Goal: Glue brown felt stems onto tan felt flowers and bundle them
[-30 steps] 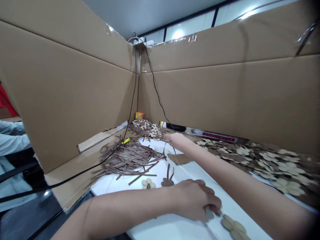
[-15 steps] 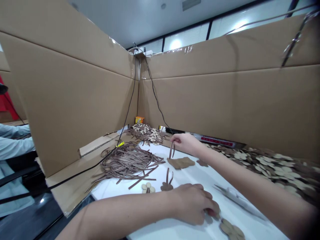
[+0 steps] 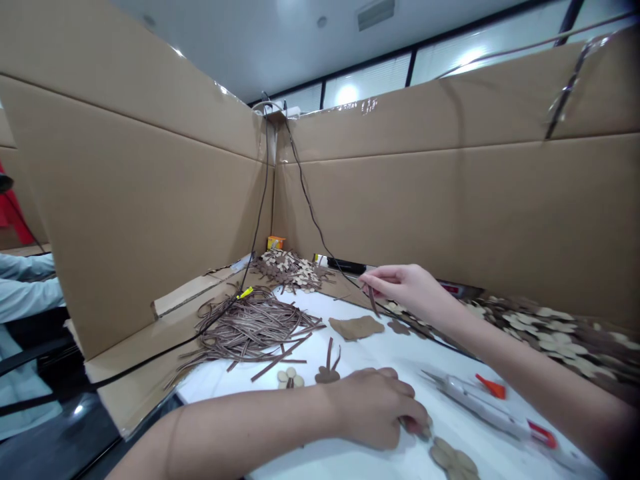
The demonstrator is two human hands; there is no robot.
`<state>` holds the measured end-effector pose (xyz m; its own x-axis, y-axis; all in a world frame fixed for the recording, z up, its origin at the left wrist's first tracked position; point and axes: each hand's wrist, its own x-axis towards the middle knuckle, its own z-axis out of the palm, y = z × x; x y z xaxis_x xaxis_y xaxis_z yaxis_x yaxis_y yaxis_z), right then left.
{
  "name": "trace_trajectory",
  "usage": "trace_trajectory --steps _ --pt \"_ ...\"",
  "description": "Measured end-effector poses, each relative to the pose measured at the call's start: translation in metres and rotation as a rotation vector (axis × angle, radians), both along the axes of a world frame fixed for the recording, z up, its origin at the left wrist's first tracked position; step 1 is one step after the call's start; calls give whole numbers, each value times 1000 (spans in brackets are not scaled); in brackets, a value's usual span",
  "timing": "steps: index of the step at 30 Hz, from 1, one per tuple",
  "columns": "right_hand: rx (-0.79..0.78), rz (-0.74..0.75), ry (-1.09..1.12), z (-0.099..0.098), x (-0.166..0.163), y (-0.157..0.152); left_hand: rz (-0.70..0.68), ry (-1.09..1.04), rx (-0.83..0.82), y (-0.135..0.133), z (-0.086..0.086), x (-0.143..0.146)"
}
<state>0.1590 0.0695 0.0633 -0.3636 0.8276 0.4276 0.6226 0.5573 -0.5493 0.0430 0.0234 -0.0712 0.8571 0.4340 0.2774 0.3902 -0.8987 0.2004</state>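
Observation:
My left hand (image 3: pixel 376 407) rests on the white table (image 3: pixel 350 460), fingers curled and pinching the top of a tan flower-shaped cutout (image 3: pixel 453 459). Raised above the table, my right hand (image 3: pixel 407 290) pinches a thin brown strip (image 3: pixel 373 301) that hangs from its fingertips. Below it lies a flat tan leaf-like piece (image 3: pixel 356 327). A heap of brown strips (image 3: pixel 253 323) lies to the left. Two small finished pieces, a pale flower (image 3: pixel 291 379) and a dark one with strips (image 3: pixel 327 369), sit just beyond my left hand.
Cardboard walls (image 3: pixel 150 200) enclose the table on three sides. Piles of flower cutouts lie at the back (image 3: pixel 293 267) and along the right (image 3: pixel 550 330). A glue gun (image 3: pixel 487 410) lies on the table at right. Black cables (image 3: pixel 260 200) hang down the corner. Another person's sleeve (image 3: pixel 25 280) shows at far left.
My right hand has drawn back from the strip heap and lifted to the right with one brown strip pinched. The view shifted, and the glue gun now shows. My left hand stayed put.

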Motion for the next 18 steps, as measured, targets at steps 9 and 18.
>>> trace_trajectory --steps 9,18 --pt "-252 -10 241 -6 38 -44 -10 26 -13 -1 3 -1" --pt "-278 -96 372 -31 83 -71 -82 3 -36 -2 11 -6"
